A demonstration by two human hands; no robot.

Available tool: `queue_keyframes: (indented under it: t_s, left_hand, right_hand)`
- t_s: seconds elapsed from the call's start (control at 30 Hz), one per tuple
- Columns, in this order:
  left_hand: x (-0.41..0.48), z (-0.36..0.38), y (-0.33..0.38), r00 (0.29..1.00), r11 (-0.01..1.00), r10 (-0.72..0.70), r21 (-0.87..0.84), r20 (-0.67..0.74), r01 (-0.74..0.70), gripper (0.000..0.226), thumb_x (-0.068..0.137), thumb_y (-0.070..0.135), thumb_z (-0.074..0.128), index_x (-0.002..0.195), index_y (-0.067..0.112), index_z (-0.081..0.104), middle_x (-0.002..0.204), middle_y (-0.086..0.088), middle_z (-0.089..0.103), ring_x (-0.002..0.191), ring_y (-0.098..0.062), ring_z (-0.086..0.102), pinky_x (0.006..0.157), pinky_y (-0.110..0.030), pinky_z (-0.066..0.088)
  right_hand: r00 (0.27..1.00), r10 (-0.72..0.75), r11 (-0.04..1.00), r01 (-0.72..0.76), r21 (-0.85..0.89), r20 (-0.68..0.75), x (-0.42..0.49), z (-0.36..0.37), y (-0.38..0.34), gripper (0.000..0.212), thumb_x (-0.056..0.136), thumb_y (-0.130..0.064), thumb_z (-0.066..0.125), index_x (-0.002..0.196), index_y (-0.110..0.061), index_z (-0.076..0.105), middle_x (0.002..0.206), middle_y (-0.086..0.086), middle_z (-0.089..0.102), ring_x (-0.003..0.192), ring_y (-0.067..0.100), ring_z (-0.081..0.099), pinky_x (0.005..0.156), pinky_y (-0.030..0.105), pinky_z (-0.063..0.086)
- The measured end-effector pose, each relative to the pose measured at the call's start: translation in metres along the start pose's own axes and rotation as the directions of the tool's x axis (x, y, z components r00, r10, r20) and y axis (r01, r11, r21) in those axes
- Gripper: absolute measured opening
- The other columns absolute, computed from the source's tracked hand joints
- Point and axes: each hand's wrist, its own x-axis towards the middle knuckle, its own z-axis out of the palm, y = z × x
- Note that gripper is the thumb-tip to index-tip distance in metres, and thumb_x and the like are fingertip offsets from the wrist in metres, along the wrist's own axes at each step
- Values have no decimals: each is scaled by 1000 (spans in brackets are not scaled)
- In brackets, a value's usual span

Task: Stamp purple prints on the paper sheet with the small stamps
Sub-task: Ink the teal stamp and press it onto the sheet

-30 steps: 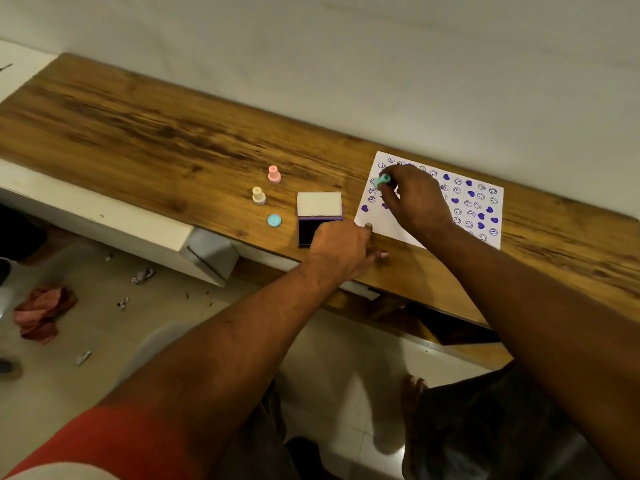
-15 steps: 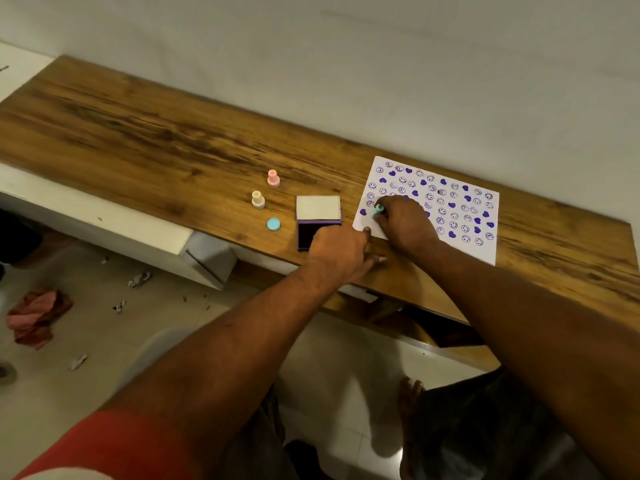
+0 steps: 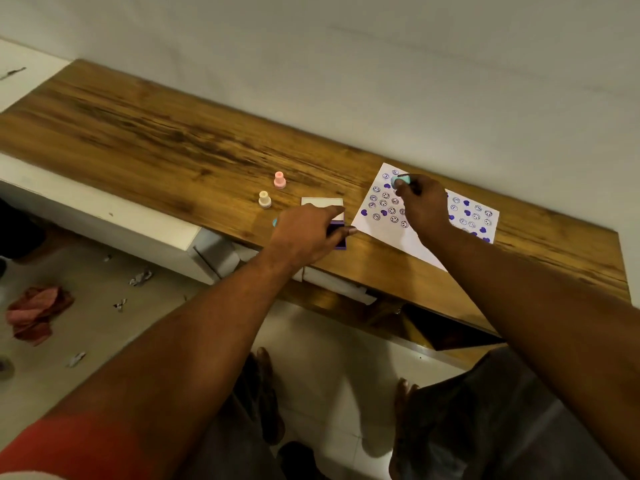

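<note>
A white paper sheet (image 3: 377, 227) covered with purple smiley and heart prints lies on the wooden table (image 3: 173, 147). My right hand (image 3: 422, 206) pinches a small teal stamp (image 3: 400, 181) over the sheet's far left corner. My left hand (image 3: 308, 233) rests on the open purple ink pad (image 3: 337, 233), fingers spread across it; its white lid (image 3: 322, 201) stands up behind. A pink stamp (image 3: 279, 179) and a cream stamp (image 3: 264, 199) stand left of the pad. A teal cap (image 3: 275, 222) peeks out by my left hand.
A white wall runs along the table's far edge. A white cabinet (image 3: 104, 220) sits under the table at left. A red cloth (image 3: 34, 313) and paper scraps lie on the tiled floor. My bare feet show below.
My right hand has carried the teal stamp from the sheet's near left part up to its far left corner. My left hand has slid left onto the ink pad.
</note>
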Motion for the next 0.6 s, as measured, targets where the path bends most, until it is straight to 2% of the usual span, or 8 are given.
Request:
queue_keyframes:
  t_s: [0.1, 0.23, 0.3, 0.4, 0.5, 0.53, 0.6]
  left_hand:
    - [-12, -9, -25, 997, 997, -65, -55, -42, 62, 68, 92, 78, 47, 133, 28, 68, 105, -3, 78, 92, -23, 72, 62, -29, 41]
    - [-31, -13, -55, 988, 988, -153, -29, -19, 153, 52, 91, 68, 62, 126, 30, 68, 85, 5, 74, 81, -15, 68, 62, -30, 48]
    - [-37, -15, -69, 986, 986, -169, -9, -13, 169, 50, 89, 68, 64, 121, 31, 67, 79, 7, 71, 79, -15, 67, 61, -30, 43]
    - [-44, -12, -88, 972, 972, -234, -16, -1, 234, 56, 80, 74, 70, 118, 32, 67, 83, 7, 71, 84, -16, 67, 64, -30, 40]
    - [-49, -4, -99, 946, 946, -318, -42, 63, 320, 64, 76, 75, 73, 124, 33, 67, 91, 6, 73, 90, -18, 68, 72, -32, 48]
    - [-50, -1, -101, 938, 938, -338, -56, 78, 343, 64, 77, 74, 73, 126, 33, 66, 94, 5, 74, 93, -19, 68, 76, -34, 50]
    - [-50, 3, -102, 926, 923, -368, -92, 84, 375, 63, 78, 71, 73, 129, 34, 66, 98, 4, 74, 97, -20, 68, 82, -37, 52]
  right_hand:
    - [989, 147, 974, -143, 175, -11, -2, 4, -3, 29, 96, -39, 70, 115, -18, 76, 100, 0, 77, 93, 17, 74, 69, 31, 58]
    - [994, 94, 985, -100, 143, 48, -10, 25, -14, 28, 93, -41, 73, 109, -18, 78, 96, -2, 77, 92, 16, 73, 75, 34, 56]
    - [993, 14, 996, -24, 86, 115, -17, 38, -26, 34, 90, -45, 76, 110, -17, 78, 96, -2, 78, 90, 13, 72, 78, 33, 56]
    - [955, -139, 985, 161, -66, 261, -30, 63, -46, 39, 86, -46, 80, 113, -18, 77, 96, -6, 75, 88, 7, 69, 73, 26, 56]
    - [865, -293, 912, 381, -154, 407, -43, 88, -63, 30, 87, -42, 79, 111, -23, 76, 91, -13, 71, 82, 0, 66, 63, 11, 45]
    - [828, -335, 875, 451, -178, 450, -47, 96, -67, 28, 88, -41, 78, 110, -24, 76, 91, -14, 70, 80, 2, 65, 62, 10, 43]
    - [756, -396, 790, 570, -226, 521, -52, 111, -74, 28, 91, -41, 75, 113, -24, 74, 95, -10, 72, 80, 8, 65, 66, 18, 46]
